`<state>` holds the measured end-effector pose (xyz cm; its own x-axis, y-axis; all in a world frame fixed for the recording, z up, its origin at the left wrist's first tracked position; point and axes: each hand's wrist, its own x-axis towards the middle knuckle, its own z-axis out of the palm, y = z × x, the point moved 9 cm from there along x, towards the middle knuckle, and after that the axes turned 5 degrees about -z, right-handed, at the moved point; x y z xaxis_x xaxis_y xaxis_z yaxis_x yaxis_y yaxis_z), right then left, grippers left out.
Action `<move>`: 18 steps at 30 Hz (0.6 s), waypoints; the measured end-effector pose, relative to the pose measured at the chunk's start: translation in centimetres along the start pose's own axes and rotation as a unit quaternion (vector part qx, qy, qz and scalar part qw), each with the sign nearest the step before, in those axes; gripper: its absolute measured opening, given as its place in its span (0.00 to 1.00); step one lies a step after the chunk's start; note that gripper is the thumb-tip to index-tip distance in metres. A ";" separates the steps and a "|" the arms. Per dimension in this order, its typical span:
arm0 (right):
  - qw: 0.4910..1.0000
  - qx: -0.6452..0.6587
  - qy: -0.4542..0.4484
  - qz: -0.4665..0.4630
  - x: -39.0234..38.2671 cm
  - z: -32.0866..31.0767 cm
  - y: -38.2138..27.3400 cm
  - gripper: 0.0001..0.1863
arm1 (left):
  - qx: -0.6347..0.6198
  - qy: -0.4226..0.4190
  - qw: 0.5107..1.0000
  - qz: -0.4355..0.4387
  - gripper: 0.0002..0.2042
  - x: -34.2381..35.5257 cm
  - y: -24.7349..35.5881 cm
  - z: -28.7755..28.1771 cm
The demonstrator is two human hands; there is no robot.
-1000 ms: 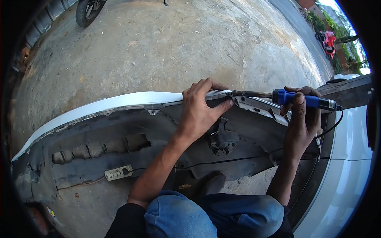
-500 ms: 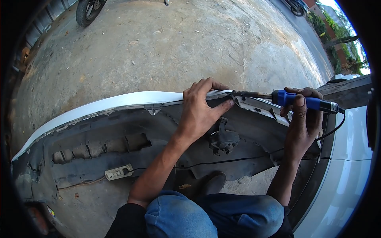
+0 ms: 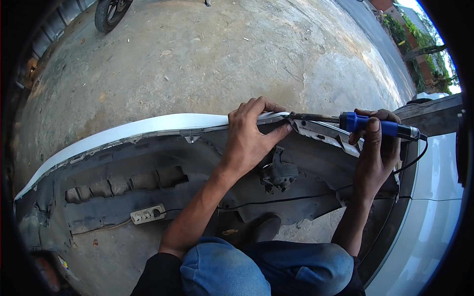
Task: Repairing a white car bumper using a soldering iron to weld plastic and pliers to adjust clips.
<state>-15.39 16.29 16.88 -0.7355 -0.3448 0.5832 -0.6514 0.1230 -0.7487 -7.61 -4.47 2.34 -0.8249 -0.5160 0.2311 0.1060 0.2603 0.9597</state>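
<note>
A long car bumper, white outside and dark inside, lies across the ground in front of me. My left hand grips its upper edge, fingers over the white side and thumb on the inner side. In my right hand is a soldering iron with a blue handle, held nearly level. The iron's dark metal tip meets the bumper edge just right of my left thumb. Its black cord drops from the handle's rear and runs behind my right wrist. Below my left thumb, a round black fitting sits on the bumper's inner side.
A pale power strip with a plug in it lies on the bumper's lower part. At the right are a white car body panel and a grey beam. A motorcycle wheel stands far left on the concrete ground.
Both hands and the soldering iron stay almost in place. In the far upper right, the vehicle on the road has gone out of view.
</note>
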 end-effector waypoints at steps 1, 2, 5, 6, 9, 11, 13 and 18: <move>1.000 0.003 -0.004 0.001 0.0 0.1 0.0 0.18 | 0.001 0.001 1.000 0.002 0.19 0.0 0.0 0.0; 1.000 0.003 -0.004 0.001 0.0 0.1 0.0 0.18 | 0.002 0.001 1.000 0.002 0.19 0.0 0.0 0.0; 1.000 0.005 -0.005 0.004 0.0 0.1 0.0 0.18 | 0.007 0.001 1.000 0.004 0.19 0.0 0.1 -0.1; 1.000 0.004 -0.002 0.001 0.0 0.1 0.1 0.19 | 0.009 0.000 1.000 0.004 0.19 0.0 0.1 0.0; 1.000 0.005 0.001 0.001 -0.1 0.0 0.1 0.19 | 0.010 -0.001 1.000 0.004 0.19 0.0 0.1 0.0; 1.000 0.006 0.003 0.004 -0.1 0.0 0.1 0.19 | 0.009 -0.001 1.000 0.003 0.19 0.0 0.1 0.0; 1.000 0.005 0.005 0.005 -0.1 -0.1 0.1 0.18 | 0.001 0.002 1.000 0.008 0.19 0.0 0.1 0.0; 1.000 -0.004 0.012 0.015 -0.1 -0.1 0.2 0.18 | 0.003 -0.002 1.000 0.001 0.19 0.0 0.0 0.0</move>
<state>-15.48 16.48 16.73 -0.7584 -0.3182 0.5689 -0.6309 0.1393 -0.7632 -7.62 -4.42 2.37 -0.8274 -0.5118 0.2314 0.1035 0.2660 0.9584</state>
